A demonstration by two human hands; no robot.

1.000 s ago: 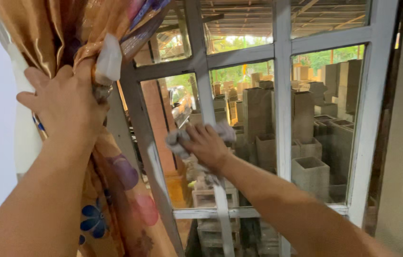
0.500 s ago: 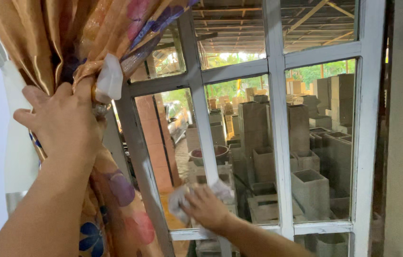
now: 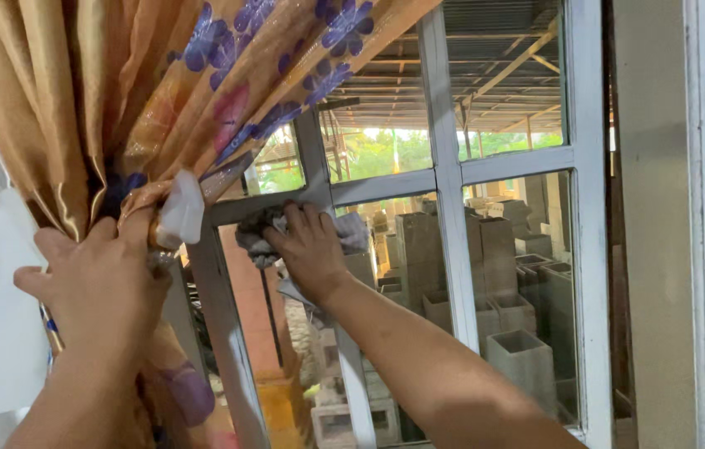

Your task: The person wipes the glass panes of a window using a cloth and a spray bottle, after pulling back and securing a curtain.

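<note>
Your left hand [image 3: 98, 287], lower left of the frame, is clenched around the gathered golden curtain [image 3: 61, 108], a glossy, pleated fabric printed with purple and pink flowers. Your right hand [image 3: 309, 249], at centre, presses flat with fingers spread on a crumpled grey cloth [image 3: 257, 237] against the white-painted window frame [image 3: 444, 179], where a horizontal bar meets an upright. Grey hollow concrete blocks [image 3: 519, 353] stand beyond the glass.
</note>
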